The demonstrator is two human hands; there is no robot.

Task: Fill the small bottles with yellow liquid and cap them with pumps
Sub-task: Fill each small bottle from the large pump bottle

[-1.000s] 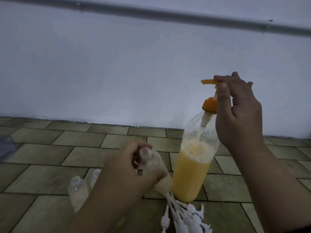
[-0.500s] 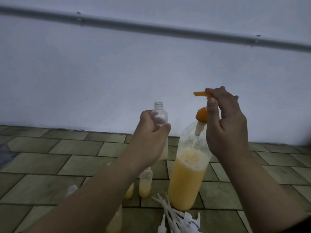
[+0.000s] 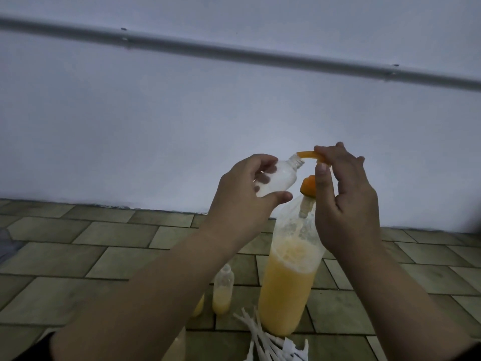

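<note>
Head | left hand (image 3: 243, 194) grips clear empty small bottle (image 3: 276, 178) | right hand (image 3: 346, 201) pinches orange spout (image 3: 311, 155)

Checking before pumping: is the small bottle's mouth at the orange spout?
Yes, the left hand tilts the small bottle so its mouth meets the orange spout.

1 big bottle (image 3: 286, 290) w/ yellow stuff and 1 orange pump (image 3: 311, 158) on top. Small bottles: 1 empty one (image 3: 276, 179) held up, 1 part-full (image 3: 222, 293) on the floor, plus bits of 2 more yellow ones by the arm. 1 pile of white pumps (image 3: 265, 340), too jumbled to count. 2 hands.
</note>
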